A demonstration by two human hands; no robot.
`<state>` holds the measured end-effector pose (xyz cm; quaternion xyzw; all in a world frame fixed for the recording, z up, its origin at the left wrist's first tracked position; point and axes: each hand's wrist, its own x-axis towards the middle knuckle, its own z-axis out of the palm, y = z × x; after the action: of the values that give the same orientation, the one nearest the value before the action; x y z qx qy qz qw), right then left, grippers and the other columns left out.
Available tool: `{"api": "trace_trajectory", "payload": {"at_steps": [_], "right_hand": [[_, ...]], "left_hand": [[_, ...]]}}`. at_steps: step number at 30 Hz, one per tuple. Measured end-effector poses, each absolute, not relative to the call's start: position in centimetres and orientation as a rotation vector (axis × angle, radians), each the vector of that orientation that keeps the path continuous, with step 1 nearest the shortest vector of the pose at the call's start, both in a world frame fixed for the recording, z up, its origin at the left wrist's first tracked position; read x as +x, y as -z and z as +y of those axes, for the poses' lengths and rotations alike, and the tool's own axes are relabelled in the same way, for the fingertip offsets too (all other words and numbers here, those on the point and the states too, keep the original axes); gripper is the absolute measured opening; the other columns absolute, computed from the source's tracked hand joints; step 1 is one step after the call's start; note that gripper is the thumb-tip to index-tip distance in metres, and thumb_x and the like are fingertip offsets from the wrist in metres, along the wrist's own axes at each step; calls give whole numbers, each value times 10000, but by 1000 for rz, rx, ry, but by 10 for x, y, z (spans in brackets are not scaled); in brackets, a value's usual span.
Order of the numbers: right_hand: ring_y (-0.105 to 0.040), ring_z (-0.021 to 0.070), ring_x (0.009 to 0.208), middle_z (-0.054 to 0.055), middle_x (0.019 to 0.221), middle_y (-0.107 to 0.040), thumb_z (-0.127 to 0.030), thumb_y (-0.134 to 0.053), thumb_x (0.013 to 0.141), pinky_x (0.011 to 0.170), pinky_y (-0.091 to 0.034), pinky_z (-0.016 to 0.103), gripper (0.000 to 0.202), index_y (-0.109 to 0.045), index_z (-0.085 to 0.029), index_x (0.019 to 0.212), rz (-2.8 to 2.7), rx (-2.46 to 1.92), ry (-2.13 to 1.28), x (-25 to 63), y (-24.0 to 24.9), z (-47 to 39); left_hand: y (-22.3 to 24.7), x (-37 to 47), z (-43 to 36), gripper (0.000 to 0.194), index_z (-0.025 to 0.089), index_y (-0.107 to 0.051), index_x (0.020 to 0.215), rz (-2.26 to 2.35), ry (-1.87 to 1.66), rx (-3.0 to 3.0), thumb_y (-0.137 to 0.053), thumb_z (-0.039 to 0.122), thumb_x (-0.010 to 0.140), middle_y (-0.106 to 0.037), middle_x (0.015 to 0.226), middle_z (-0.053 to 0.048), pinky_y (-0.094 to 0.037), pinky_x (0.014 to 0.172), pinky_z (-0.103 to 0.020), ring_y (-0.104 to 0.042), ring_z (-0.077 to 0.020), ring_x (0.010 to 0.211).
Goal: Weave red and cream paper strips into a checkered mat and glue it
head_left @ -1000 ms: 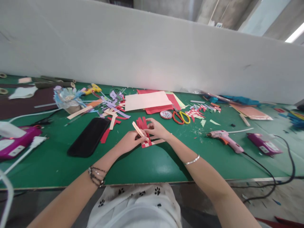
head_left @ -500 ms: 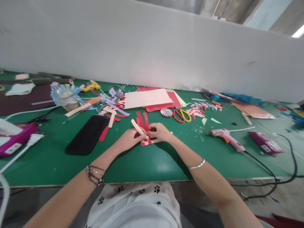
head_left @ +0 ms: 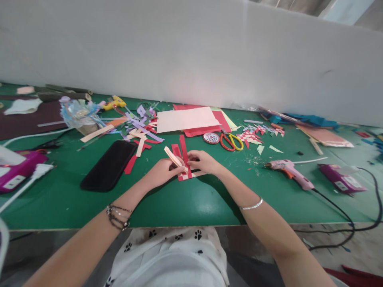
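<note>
Pale peach paper strips [head_left: 172, 156] rise at a slant from between the thumb and fingers of my left hand [head_left: 164, 171]. My right hand [head_left: 203, 162] pinches a red paper strip [head_left: 183, 149] that stands nearly upright. Below both hands lies a small red-and-peach woven paper piece [head_left: 184, 175], with a peach strip reaching out of its right side under my right hand. More red strips [head_left: 176, 150] fan out behind the peach ones. My fingers partly cover the weave.
A black phone [head_left: 109, 165] lies left of my hands. Beyond them are paper sheets [head_left: 185, 119], paper scraps [head_left: 140, 123], a round patterned tin [head_left: 211, 138] and scissors [head_left: 231, 142]. A pink glue gun [head_left: 291, 172] and purple power strip [head_left: 341, 179] sit right.
The red strips have spread apart, one now standing taller beside my right fingers. My right hand has shifted slightly. The whole view has turned a little.
</note>
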<state>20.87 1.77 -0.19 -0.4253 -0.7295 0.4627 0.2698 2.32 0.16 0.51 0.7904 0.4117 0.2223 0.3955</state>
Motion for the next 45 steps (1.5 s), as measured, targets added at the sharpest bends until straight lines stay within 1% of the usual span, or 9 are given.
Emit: {"api": "trace_trajectory", "payload": {"at_steps": [2, 6, 14, 19, 25, 30, 33, 36, 45], "right_hand": [[-493, 87, 615, -17, 692, -549, -186, -488, 719, 574, -387, 205, 123, -545, -148, 821, -1939, -1137, -1293, 209, 0, 17], [-512, 92, 616, -2, 700, -570, -210, -526, 706, 593, -409, 220, 116, -552, -141, 796, -1910, -1153, -1310, 210, 2, 18], [-438, 77, 545, -37, 580, -510, -249, -592, 669, 517, -334, 205, 113, -553, -146, 644, -1956, -1223, -1181, 211, 9, 21], [-431, 74, 538, -39, 575, -510, -274, -565, 701, 511, -324, 201, 145, -556, -143, 641, -1996, -1232, -1144, 212, 10, 21], [-429, 76, 550, -34, 587, -510, -258, -554, 721, 525, -321, 203, 143, -561, -140, 641, -2045, -1223, -1088, 212, 10, 22], [-418, 76, 572, -34, 603, -485, -239, -553, 726, 541, -308, 202, 157, -551, -142, 603, -2092, -1192, -1027, 212, 8, 22], [-400, 73, 566, -39, 588, -459, -221, -544, 727, 534, -290, 202, 171, -532, -143, 575, -2114, -1181, -1005, 212, 8, 21], [-394, 72, 564, -42, 587, -444, -204, -536, 732, 538, -287, 205, 185, -512, -144, 558, -2131, -1176, -993, 213, 9, 21], [-366, 72, 551, -48, 570, -395, -169, -541, 732, 545, -271, 225, 258, -425, -154, 502, -2165, -1197, -932, 212, 8, 25]], "left_hand": [[-5, 23, 1, 289, 163, -616, 818, 1048, -561, 2003, -498, 427, 806, -654, 833, -22, -420, 615, -242, -574, -168, 671], [-5, 23, 1, 304, 166, -620, 804, 1049, -549, 2007, -490, 441, 811, -657, 853, -26, -420, 624, -246, -575, -171, 685], [-10, 25, -1, 302, 172, -624, 814, 1075, -557, 1973, -522, 455, 791, -648, 737, 1, -410, 589, -231, -557, -154, 619], [-9, 24, -1, 286, 172, -612, 837, 1062, -551, 1977, -514, 438, 798, -656, 772, -6, -413, 594, -236, -569, -158, 641], [-10, 24, -1, 299, 171, -613, 878, 1058, -549, 1960, -525, 441, 787, -668, 801, -22, -447, 634, -261, -607, -181, 693], [-10, 23, -1, 262, 178, -625, 865, 1008, -545, 1940, -529, 411, 794, -672, 778, -9, -460, 640, -245, -606, -167, 684], [-9, 23, -1, 246, 181, -647, 834, 990, -571, 1968, -547, 399, 783, -677, 866, -17, -463, 691, -243, -611, -172, 748], [-9, 23, -1, 263, 178, -657, 829, 1003, -559, 1952, -539, 409, 788, -682, 906, -27, -465, 689, -244, -620, -180, 768], [-11, 25, -2, 247, 167, -643, 849, 1063, -555, 1936, -522, 373, 783, -691, 854, -33, -476, 682, -270, -631, -189, 742]]}}
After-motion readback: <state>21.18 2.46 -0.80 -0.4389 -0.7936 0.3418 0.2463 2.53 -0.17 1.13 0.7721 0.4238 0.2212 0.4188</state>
